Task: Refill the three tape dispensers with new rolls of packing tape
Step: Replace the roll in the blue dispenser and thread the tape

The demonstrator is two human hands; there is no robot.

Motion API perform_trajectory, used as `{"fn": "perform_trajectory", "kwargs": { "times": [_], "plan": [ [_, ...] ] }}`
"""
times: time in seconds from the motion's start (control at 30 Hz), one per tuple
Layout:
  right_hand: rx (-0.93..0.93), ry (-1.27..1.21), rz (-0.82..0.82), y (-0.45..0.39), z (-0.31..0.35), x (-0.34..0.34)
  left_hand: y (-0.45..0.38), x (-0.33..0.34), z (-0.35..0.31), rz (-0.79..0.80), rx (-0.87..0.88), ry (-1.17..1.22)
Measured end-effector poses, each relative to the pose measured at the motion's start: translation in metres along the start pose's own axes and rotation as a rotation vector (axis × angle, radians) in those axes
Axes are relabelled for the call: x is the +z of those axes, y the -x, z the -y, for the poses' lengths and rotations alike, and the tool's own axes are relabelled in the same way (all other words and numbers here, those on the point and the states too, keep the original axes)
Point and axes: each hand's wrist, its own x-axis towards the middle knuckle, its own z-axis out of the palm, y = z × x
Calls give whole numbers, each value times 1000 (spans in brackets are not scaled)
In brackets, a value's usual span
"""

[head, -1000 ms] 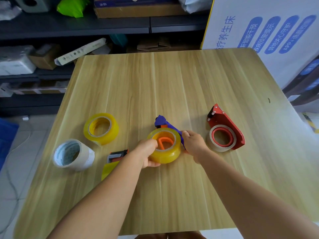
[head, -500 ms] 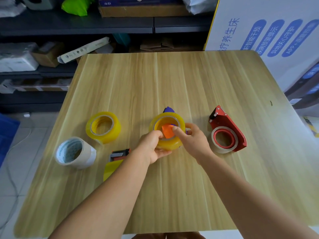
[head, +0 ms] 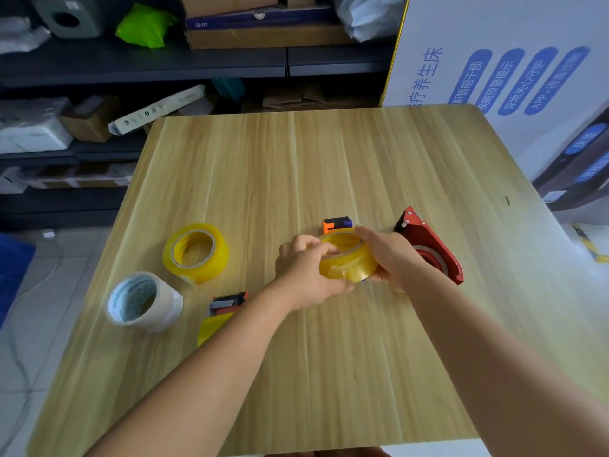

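Wooden table (head: pixel 329 166): both hands, left hand (head: pixel 306 275) and right hand (head: pixel 389 255), fingers curled gripping one yellow tape roll (head: pixel 349 262), orange-blue dispenser (head: pixel 336 223) just behind; red dispenser (head: pixel 431 245) beside.

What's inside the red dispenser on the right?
The red dispenser holds a whitish ring on a red hub, seemingly a nearly spent roll. The right hand covers its near-left part, so the remainder is hidden.

A light wooden table (head: pixel 296 166) fills the near scene. Beyond it at the far left, dark shelving (head: pixel 141 65) holds cardboard boxes (head: pixel 263 37) and a green bag (head: pixel 145 26); a white printed box (head: pixel 494 61) stands far right, pale tiled floor (head: pixel 39 291) at left
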Motion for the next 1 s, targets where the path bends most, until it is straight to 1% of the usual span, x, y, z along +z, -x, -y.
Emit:
{"fn": "perform_trajectory", "kwargs": {
  "times": [0.03, 0.07, 0.1, 0.13, 0.2, 0.27, 0.37, 0.43, 0.5, 0.57, 0.6, 0.7, 0.77, 0.87, 0.93, 1.0],
  "plan": [
    [13, -3, 9, 0, 2, -1, -1, 0, 0, -20, 49, -121],
    [17, 0, 15, 0, 4, -1, -1, 0, 0, -32, 76, -163],
    [18, 5, 18, 1, 5, -1, -1, 1, -1, -20, 86, -124],
    [20, 2, 17, 2, 7, -2, 0, 0, -2, 16, 76, -5],
    [14, -30, 20, 3, 7, -4, 1, -4, -6, 114, 44, 365],
    [-31, -60, 48, 2, 2, -6, 2, -10, -11, 149, -8, 681],
    [-92, -204, 162, 5, -8, -5, -3, -18, -14, 165, -107, 963],
    [-99, -303, 212, 7, -15, -1, -4, -21, -15, 156, -176, 1066],
    [-144, -220, 158, 4, -22, 4, -7, -22, -15, 129, -214, 1087],
    [-197, -63, 27, 3, -26, 7, -12, -21, -13, 46, -254, 1068],
    [-210, -27, -23, 4, -26, 7, -16, -21, -11, -2, -278, 1045],
    [-240, 21, -58, 2, -29, 8, -26, -21, -2, -89, -346, 872],
    [-272, 87, -55, -1, -33, 10, -30, -17, 7, -117, -401, 821],
    [-334, 89, -87, -2, -36, 8, -31, -8, 14, -126, -459, 863],
    [-379, 86, -161, -4, -34, 5, -34, -3, 13, -125, -462, 908],
    [-379, 54, -246, -9, -32, 1, -40, -3, 14, -150, -471, 938]
  ]
}}
